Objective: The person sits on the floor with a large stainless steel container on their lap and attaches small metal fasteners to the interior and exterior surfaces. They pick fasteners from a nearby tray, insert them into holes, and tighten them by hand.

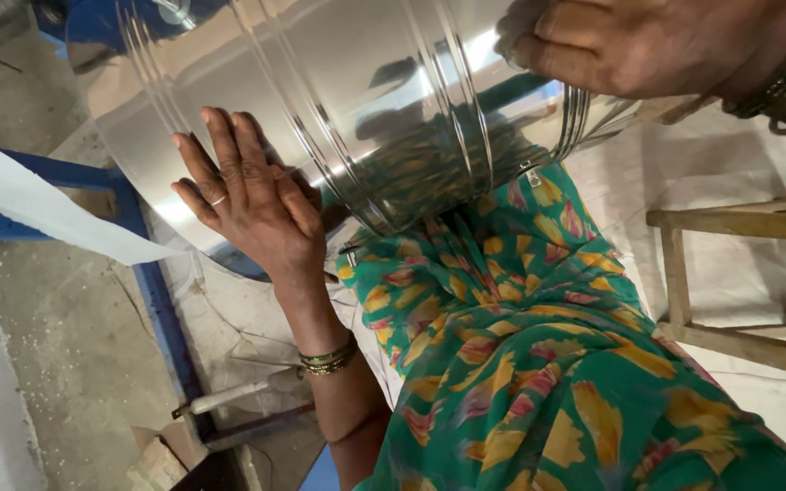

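We see a large steel drum point(347, 100), polished to a mirror and ringed with raised ribs, lying tilted across the lap against green floral cloth point(539, 364). Our left hand point(252, 195) lies open, palm flat on its curved wall. Our right hand point(639, 45) curls closed over the drum's rim. A rough wooden stool point(739, 273) stands nearby on the dusty concrete floor point(56, 345).
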